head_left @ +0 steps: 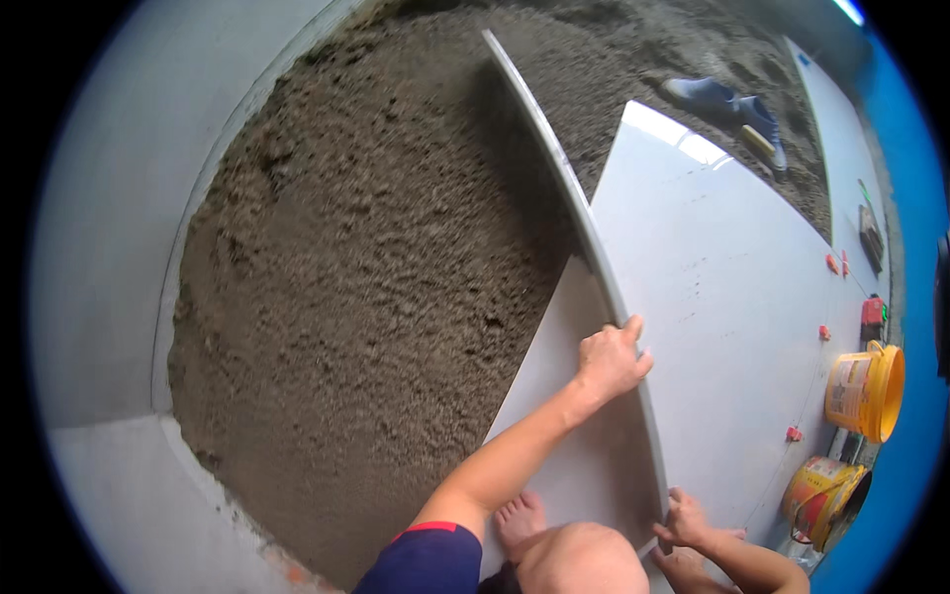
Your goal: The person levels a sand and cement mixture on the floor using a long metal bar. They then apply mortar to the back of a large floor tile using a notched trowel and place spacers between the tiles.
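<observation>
A large grey-white floor tile (574, 188) stands up on its long edge, running from the far middle down toward my body. My left hand (611, 362) is closed over its upper edge about two thirds of the way down. Close to my body, my right hand (683, 520) grips the tile's near corner. Under and beside it lie flat tiles of the same pale colour, such as the glossy laid tile (732, 267) to the right. Left of it spreads rough, damp-looking brown mortar (366, 297).
Two yellow buckets (857, 392) stand along the blue wall (905, 129) at right. Small red tile-levelling pieces (794, 435) sit on the joint lines. Dark shoes (732, 109) rest on the mortar at far right. A pale wall (119, 218) borders the left. My bare foot (522, 522) is near the tile.
</observation>
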Tool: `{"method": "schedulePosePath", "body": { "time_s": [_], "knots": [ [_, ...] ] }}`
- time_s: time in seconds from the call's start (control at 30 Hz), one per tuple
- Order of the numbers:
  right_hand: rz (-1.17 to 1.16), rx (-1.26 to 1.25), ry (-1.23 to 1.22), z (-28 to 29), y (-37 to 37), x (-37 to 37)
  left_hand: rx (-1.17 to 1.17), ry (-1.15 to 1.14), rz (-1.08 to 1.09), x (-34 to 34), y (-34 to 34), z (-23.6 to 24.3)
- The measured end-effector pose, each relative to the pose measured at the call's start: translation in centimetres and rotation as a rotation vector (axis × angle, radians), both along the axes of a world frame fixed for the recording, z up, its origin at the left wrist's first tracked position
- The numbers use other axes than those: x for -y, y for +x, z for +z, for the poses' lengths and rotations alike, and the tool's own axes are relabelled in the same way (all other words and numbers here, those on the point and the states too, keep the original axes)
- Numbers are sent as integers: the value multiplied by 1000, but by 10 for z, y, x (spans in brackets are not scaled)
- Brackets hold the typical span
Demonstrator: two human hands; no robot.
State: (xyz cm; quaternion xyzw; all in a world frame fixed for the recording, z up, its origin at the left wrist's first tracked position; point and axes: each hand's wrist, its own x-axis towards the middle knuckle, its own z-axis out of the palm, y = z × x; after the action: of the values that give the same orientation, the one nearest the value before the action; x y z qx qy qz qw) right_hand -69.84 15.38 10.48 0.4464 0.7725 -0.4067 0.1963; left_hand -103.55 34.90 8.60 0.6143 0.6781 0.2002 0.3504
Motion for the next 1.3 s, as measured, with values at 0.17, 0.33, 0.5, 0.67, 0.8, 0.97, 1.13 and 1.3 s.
{"method": "schedulePosePath", "body": {
  "time_s": [0.17, 0.33, 0.5, 0.67, 0.8, 0.97, 1.13, 1.3],
  "knots": [
    [56, 99, 194, 9, 78, -11, 113, 42, 27, 49, 41, -12],
    [-17, 323, 230, 27, 142, -22, 408, -74, -70, 114, 85, -19],
    [-24, 310, 332, 18, 177, -15, 668, -190, -108, 174, 79, -14],
    [-80, 232, 454, -1, 153, -41, 620, 112, 109, 143, 65, -7],
    [-116, 86, 575, -14, 68, -89, 418, 250, 252, 24, 14, -26],
    [-85, -142, 607, -29, -65, -145, 98, 251, 397, -88, -104, -33],
    [41, -179, 493, -22, -144, -194, -15, 208, 516, -79, -196, -24],
    [259, -172, 378, -11, -136, -201, 47, 266, 609, -7, -194, -23]
  ]
}}
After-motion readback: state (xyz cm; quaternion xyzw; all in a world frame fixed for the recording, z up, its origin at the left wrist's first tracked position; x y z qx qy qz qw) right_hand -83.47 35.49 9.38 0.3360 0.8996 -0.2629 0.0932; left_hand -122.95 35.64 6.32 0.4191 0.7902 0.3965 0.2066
